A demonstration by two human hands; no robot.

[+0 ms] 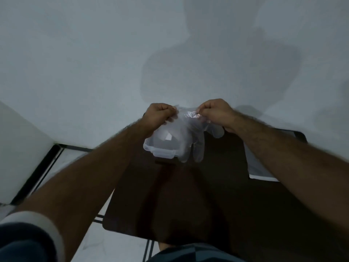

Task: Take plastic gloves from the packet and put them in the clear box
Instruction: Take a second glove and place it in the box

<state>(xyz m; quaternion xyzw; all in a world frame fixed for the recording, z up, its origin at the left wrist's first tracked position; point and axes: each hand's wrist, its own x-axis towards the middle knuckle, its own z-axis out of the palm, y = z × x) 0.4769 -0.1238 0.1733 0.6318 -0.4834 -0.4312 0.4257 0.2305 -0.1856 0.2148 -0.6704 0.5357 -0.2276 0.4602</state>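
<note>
Forearms reach out over the dark table [170, 205], and at their ends one plastic glove [188, 137] is held up by its cuff. The left hand [158, 114] is closed on the left end of the cuff, thumb against forefinger; the right hand [215, 112] is pinched shut on the right end, where the film is bunched and catches the light. Below the two grips the glove hangs slack, its fingers pointing down towards the table.

The clear box [160, 148] sits just under and slightly left of the left-hand grip, with the glove's palm draped in front of its right part; whether the film touches the rim cannot be told in this dim light. A flat pale sheet, probably the packet [258, 167], lies on the table below and to the right of the right-hand grip, partly hidden by the forearm.

For the step to go well, the glove is best shifted left until its fingers hang over the box opening, then lowered so that the fingers fold in first. Both pinches should be released only once the cuff is inside the walls, since such light film drifts easily.
</note>
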